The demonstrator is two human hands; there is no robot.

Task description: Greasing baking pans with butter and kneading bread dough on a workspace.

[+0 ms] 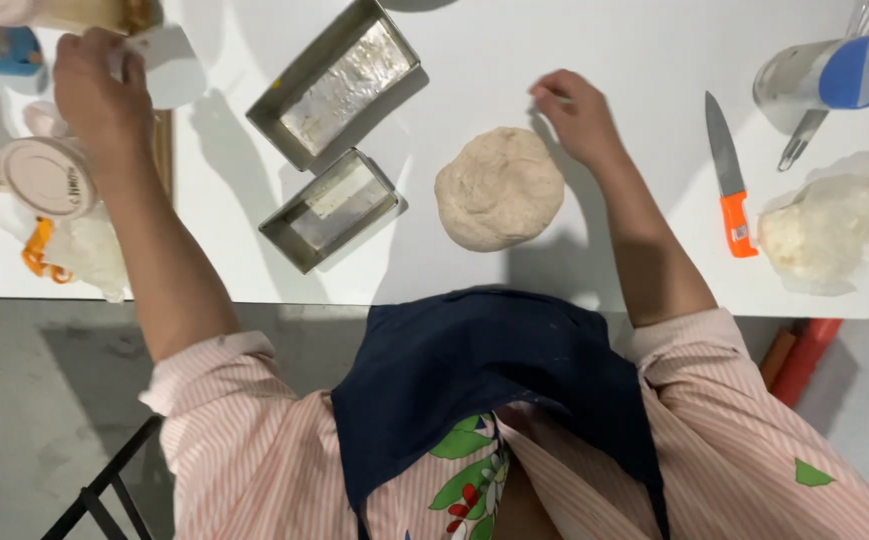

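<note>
White tabletop (514, 40): left hand (99, 95) grips white scraper (169, 65), right hand (579, 115) open beside round pale dough ball (499, 188); orange-handled knife (729, 185) risks snagging a sleeve.

A: What do I see from above?

B: My left hand (99, 85) reaches to the table's far left corner, fingers closed on a white scraper (169, 65). My right hand (576, 112) rests open on the white table (474, 60), just beside a round dough ball (499, 188).

A: And nearby?

B: Two metal loaf tins (334, 85) lie left of the dough. An orange-handled knife (729, 180) lies to the right.
</note>
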